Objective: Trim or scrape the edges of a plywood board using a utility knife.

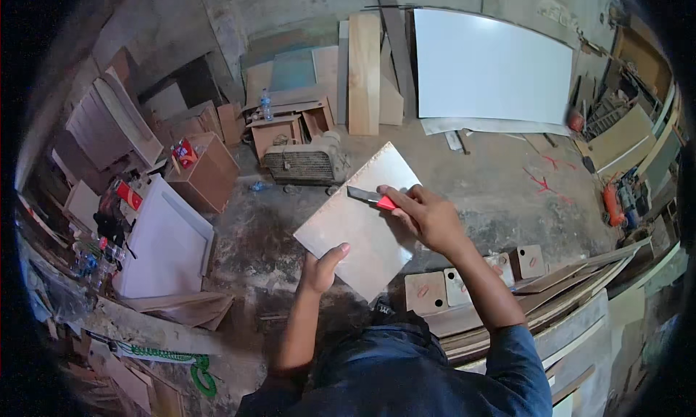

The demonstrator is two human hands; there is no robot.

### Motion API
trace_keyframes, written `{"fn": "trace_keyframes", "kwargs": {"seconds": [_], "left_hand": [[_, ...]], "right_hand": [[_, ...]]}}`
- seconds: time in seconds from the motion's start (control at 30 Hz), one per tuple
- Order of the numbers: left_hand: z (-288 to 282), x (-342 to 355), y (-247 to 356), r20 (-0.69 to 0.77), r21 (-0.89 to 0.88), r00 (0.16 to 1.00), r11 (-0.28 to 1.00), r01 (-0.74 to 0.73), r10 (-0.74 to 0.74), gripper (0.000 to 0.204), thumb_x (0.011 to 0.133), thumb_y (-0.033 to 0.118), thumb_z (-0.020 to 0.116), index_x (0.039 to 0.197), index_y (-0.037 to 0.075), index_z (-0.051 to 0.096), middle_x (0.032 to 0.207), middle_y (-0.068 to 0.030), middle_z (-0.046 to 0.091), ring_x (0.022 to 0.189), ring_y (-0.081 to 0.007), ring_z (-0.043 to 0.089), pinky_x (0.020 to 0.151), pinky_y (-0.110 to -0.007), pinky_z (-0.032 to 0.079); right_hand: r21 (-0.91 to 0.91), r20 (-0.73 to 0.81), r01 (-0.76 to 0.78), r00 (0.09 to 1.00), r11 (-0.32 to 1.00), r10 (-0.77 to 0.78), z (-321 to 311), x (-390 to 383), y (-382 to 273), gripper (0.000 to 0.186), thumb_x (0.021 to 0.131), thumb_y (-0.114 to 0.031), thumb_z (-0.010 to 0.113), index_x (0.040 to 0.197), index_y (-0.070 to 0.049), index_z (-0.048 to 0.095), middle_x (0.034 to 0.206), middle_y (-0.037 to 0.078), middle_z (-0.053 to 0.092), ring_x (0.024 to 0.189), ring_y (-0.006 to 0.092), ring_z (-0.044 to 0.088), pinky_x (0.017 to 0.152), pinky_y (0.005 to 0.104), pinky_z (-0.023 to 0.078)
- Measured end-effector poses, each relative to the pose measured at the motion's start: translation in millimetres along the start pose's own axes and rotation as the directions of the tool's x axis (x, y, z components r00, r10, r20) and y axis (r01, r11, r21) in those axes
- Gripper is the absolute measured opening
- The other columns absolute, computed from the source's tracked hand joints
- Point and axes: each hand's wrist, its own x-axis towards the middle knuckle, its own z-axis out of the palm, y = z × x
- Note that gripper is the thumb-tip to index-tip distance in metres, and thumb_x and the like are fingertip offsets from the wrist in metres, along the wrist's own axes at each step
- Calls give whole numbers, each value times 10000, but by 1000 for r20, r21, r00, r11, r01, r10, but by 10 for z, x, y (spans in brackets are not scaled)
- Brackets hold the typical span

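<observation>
A pale, thin rectangular board point(362, 236) is held up at a slant in front of my body. My left hand point(325, 270) grips its lower left edge, thumb on the top face and the other fingers hidden underneath. In my right hand point(429, 217) is a cutter knife point(386, 201) with a red handle. Its wide grey blade lies over the board close to the upper left edge, and whether it touches cannot be made out. That edge looks rough and brownish.
A large white panel point(493, 72) leans on the back wall beside wooden planks point(364, 72). An old compressor point(306, 159) stands on the floor ahead. A white panel point(167, 239) and a cardboard-coloured box point(203, 172) are left; stacked boards point(565, 294) lie right. A green coiled hose point(203, 377) is lower left.
</observation>
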Motion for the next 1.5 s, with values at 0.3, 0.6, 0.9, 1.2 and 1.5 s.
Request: {"fn": "trace_keyframes", "kwargs": {"seconds": [0.3,0.6,0.9,1.2,1.5], "left_hand": [[58,68,-3,-39,31,999,999,-35,36,517,843,96,670,1316,-11,488,1226,-87,582,1114,-185,554,951,-323,442],[-107,95,-231,57,35,998,999,-33,31,409,878,110,644,1252,-5,526,1165,-70,603,1051,-166,571,909,-320,463],[9,85,-36,-13,151,1000,988,-20,23,468,872,125,670,1284,-29,507,1195,-87,601,1090,-174,561,939,-321,449],[29,126,-79,97,786,994,609,-106,48,192,894,197,640,976,27,672,919,-160,685,856,-295,667,730,-387,503],[-18,189,-52,121,853,962,470,-226,243,269,844,237,668,1066,86,681,859,-198,682,780,-400,660,651,-450,528]], "right_hand": [[178,-45,-69,996,982,78,244,-79,-136,409,959,-223,579,1367,-204,550,895,129,609,714,332,630,628,410,520],[205,66,78,993,976,-93,292,-157,-571,428,930,-206,622,1355,-208,571,878,124,605,711,309,634,611,383,524],[290,-42,-143,986,946,162,282,-59,-292,353,963,-154,568,1311,-100,588,885,181,606,759,343,625,679,370,504],[331,142,19,987,943,-70,290,-185,-758,451,943,-168,592,1390,-183,529,905,172,605,751,385,628,676,426,521],[237,147,126,975,963,-164,2,-142,-567,444,906,-230,642,1345,-229,579,840,106,631,698,314,634,596,409,536]]}}
